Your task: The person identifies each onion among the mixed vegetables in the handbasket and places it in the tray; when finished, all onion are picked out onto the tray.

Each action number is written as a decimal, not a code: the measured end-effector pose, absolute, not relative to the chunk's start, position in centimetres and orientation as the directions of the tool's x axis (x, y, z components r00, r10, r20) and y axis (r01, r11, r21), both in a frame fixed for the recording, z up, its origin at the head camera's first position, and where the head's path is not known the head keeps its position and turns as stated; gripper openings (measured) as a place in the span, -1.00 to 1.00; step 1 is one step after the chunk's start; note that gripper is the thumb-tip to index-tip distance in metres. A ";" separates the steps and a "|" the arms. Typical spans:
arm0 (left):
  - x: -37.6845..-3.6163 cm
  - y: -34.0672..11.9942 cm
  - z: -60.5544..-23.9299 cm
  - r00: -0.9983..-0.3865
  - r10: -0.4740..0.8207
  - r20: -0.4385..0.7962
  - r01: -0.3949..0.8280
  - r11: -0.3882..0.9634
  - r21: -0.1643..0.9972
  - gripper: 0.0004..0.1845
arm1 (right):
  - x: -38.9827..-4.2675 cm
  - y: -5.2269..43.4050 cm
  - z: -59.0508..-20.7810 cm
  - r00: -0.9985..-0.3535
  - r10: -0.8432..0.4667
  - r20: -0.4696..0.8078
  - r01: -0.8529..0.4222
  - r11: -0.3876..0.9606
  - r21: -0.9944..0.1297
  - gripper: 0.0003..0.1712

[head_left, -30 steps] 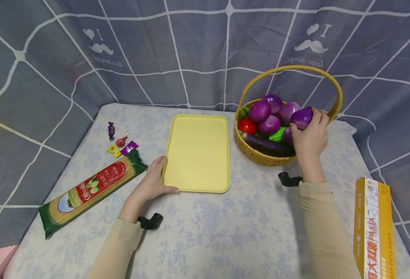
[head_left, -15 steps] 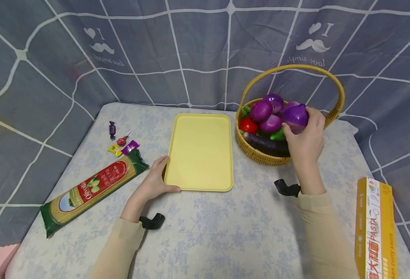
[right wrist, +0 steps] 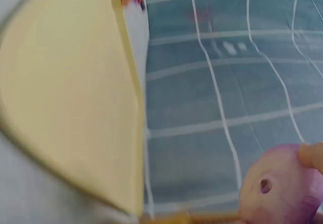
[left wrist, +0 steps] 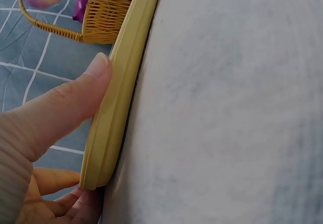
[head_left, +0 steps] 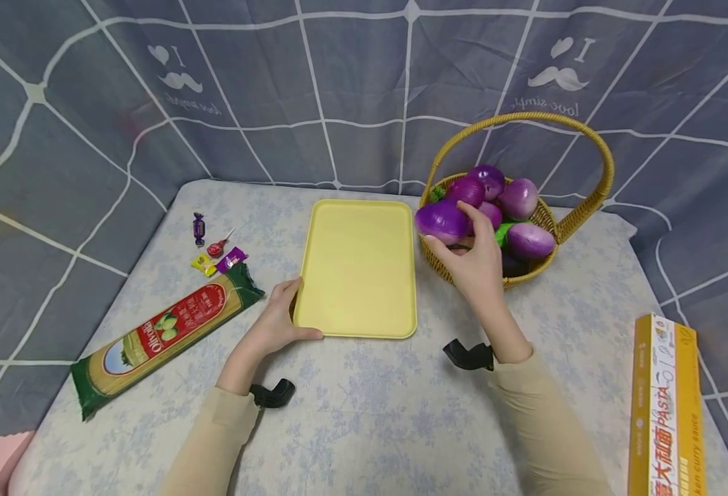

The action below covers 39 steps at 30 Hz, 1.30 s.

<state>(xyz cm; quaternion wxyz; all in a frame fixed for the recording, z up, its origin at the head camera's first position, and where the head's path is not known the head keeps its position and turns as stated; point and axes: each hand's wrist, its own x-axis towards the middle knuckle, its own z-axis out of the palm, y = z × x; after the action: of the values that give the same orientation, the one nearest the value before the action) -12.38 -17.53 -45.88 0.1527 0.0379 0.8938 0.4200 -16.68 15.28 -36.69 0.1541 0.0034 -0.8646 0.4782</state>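
My right hand [head_left: 480, 265] pinches a purple onion [head_left: 441, 222] between thumb and fingers, over the left side of a wicker basket [head_left: 579, 219]. In the right wrist view the onion's paler end [right wrist: 277, 196] shows a small dark hole. More purple onions [head_left: 518, 198], a green pepper and a dark eggplant lie in the basket; the held onion and hand cover part of them. My left hand [head_left: 275, 318] holds the near left corner of a yellow tray [head_left: 359, 269], thumb along its front edge and fingers at its left side. Nothing lies on the tray.
Left of the tray are a bag of spaghetti [head_left: 168, 337], a lollipop [head_left: 217, 248] and several wrapped candies [head_left: 232, 259]. A yellow pasta box [head_left: 667, 406] stands at the right edge. A grey patterned curtain [head_left: 364, 96] hangs behind the table.
My right hand has lifted the onion from the basket's right side and carried it left across the basket towards the tray. My left hand stays at the tray's corner.
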 end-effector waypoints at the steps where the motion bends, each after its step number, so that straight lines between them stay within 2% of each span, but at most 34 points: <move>1: -12.4 -17.5 -45.8 -0.950 0.194 -0.246 -0.065 0.645 0.761 0.26 | -16.8 14.7 -36.9 -0.959 0.116 0.258 -0.161 0.523 -0.837 -0.12; 5: -12.3 -17.5 -45.8 -0.946 0.195 -0.259 -0.074 0.647 0.759 0.25 | -18.1 12.2 -38.1 -0.973 0.035 0.227 -0.184 0.471 -0.863 -0.14; 13: -12.1 -17.5 -45.9 -0.950 0.190 -0.246 -0.065 0.652 0.755 0.25 | -21.8 7.8 -41.1 -0.989 -0.049 0.137 -0.145 0.396 -0.907 -0.18; 27: -11.7 -17.4 -46.0 -0.954 0.205 -0.220 -0.044 0.630 0.775 0.22 | -25.5 3.1 -43.9 -0.993 -0.120 -0.005 -0.047 0.427 -0.903 -0.17; 39: -11.9 -17.4 -46.2 -0.953 0.195 -0.233 -0.051 0.655 0.754 0.21 | -26.9 1.7 -44.8 -0.992 -0.124 -0.029 -0.038 0.499 -0.866 -0.15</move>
<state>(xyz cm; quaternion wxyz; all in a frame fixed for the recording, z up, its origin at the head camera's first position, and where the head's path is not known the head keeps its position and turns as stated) -11.93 -17.40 -46.17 0.1484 0.0400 0.8974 0.4137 -26.91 1.66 -44.84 -0.0435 0.0468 -0.8647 0.4982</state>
